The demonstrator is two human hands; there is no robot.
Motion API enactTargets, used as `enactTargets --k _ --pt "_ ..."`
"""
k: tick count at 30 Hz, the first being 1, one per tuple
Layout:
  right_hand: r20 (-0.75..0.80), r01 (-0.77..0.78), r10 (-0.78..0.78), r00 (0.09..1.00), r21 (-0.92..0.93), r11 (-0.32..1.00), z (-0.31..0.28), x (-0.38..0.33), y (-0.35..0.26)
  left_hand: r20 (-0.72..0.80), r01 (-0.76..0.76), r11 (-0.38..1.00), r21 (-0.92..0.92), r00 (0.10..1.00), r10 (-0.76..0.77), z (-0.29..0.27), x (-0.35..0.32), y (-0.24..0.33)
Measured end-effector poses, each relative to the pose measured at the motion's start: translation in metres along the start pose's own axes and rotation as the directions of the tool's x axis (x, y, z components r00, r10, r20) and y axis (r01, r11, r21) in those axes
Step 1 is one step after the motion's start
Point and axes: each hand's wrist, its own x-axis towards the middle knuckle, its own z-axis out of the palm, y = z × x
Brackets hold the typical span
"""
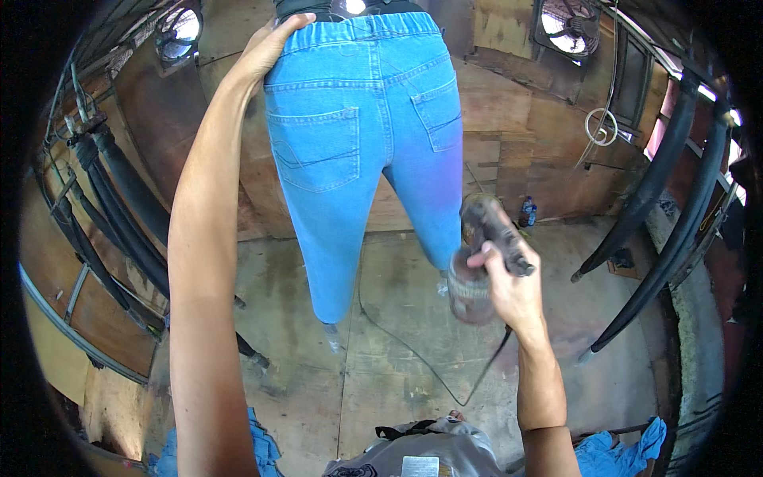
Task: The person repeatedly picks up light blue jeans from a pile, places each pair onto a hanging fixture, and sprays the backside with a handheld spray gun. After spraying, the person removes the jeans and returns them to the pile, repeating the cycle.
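Note:
Light blue jeans (322, 215) hang upright before me, back side facing me, stretched over a form whose black top shows above the elastic waistband. My left hand (273, 46) grips the waistband at its upper left corner; the fingers are partly hidden behind it. In my right hand (515, 292) is a spray gun (497, 230) with a round cup (470, 292) below it, blurred by motion. The gun is just right of the right leg, its front toward the jeans. A purple tint (437, 171) colours the right thigh below the back pocket.
A thin hose (421, 362) loops across the floor below the gun. Dark padded tubes hang at the left (127, 215) and right (648, 199). Two fans (176, 33) are set in the stained board wall. Small bottles (528, 211) stand at the wall's foot. Blue cloth (628, 453) lies at lower right.

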Motion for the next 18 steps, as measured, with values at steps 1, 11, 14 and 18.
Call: enactTargets --k 1,11,14,18 --pt "-0.035 0.033 -0.032 0.999 0.030 0.999 0.002 0.003 -0.016 -0.008 -0.003 1.000 0.016 1.000 0.004 0.002 -0.004 0.005" --pt "-0.048 -0.046 0.048 0.998 0.041 0.998 0.032 0.013 -0.006 -0.113 -0.020 0.999 0.041 0.993 0.024 0.012 -0.031 0.053" --pt "0.053 -0.322 0.330 0.942 -0.124 0.939 0.041 -0.007 0.033 -0.006 -0.096 0.994 -0.051 0.995 0.096 0.015 -0.032 0.060" --pt "0.136 -0.416 0.463 0.876 -0.274 0.867 0.044 -0.029 0.034 -0.291 0.124 0.992 0.038 0.951 -0.108 0.018 -0.029 0.062"
